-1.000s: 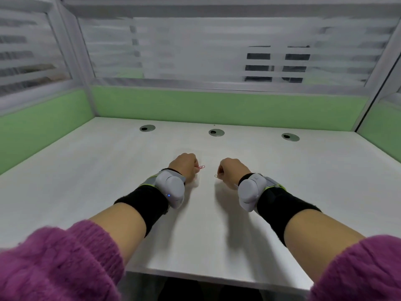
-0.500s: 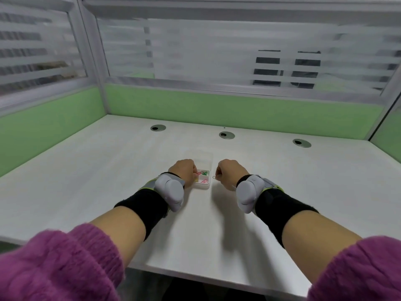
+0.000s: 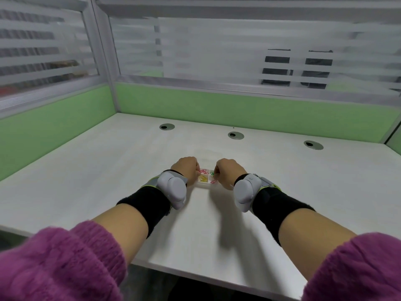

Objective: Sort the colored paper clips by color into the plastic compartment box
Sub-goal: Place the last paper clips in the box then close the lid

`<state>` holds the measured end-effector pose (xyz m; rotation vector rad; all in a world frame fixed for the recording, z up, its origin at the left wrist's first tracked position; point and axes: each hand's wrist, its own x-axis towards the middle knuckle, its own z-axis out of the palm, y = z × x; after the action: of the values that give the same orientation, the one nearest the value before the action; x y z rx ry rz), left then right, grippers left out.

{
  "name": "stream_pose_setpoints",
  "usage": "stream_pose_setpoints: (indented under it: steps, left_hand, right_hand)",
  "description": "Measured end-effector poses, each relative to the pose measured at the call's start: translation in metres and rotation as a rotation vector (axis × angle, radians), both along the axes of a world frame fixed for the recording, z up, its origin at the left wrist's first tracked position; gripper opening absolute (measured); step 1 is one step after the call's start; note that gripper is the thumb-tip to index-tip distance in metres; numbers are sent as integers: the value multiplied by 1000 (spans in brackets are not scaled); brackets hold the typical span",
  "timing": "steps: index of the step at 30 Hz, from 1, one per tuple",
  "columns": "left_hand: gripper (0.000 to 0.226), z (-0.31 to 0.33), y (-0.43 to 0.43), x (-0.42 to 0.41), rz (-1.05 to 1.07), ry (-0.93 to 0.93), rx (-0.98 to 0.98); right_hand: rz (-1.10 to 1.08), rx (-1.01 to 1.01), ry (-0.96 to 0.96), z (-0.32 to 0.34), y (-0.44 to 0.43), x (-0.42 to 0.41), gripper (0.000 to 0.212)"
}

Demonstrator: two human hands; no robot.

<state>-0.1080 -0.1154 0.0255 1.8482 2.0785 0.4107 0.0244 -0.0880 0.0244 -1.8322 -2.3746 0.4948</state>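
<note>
Box (image 3: pixel 205 185) sits on the desk (image 3: pixel 108 181) between my two hands, at 12 o'clock from me, touching both. My left hand (image 3: pixel 186 169) is at its 9 o'clock, fingers curled together; I cannot tell if they pinch anything. My right hand (image 3: pixel 227 171) is at its 3 o'clock, fingers likewise curled. Inside: red clips (image 3: pixel 203 171) far left, yellow clips (image 3: pixel 202 179) near left, green clips (image 3: pixel 212 173) far right, pink clips (image 3: pixel 213 181) near right.

I see my left hand (image 3: pixel 187 168) and right hand (image 3: pixel 227 170) flanking the compartment box (image 3: pixel 205 185), crowding both its sides. The near edge and the top are open. The white desk (image 3: pixel 86 181) lies bare around them; green partition walls (image 3: pixel 238 109) close the back and sides.
</note>
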Motion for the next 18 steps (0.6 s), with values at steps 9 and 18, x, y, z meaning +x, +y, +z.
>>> stream_pose_setpoints:
  steps: [9, 18]
  left_hand:
    - [20, 0, -2, -9, 20, -3, 2]
    - [20, 1, -4, -16, 21, -12, -1]
  right_hand:
    - [15, -4, 16, 1, -2, -13, 26]
    - [1, 17, -4, 0, -2, -24, 28]
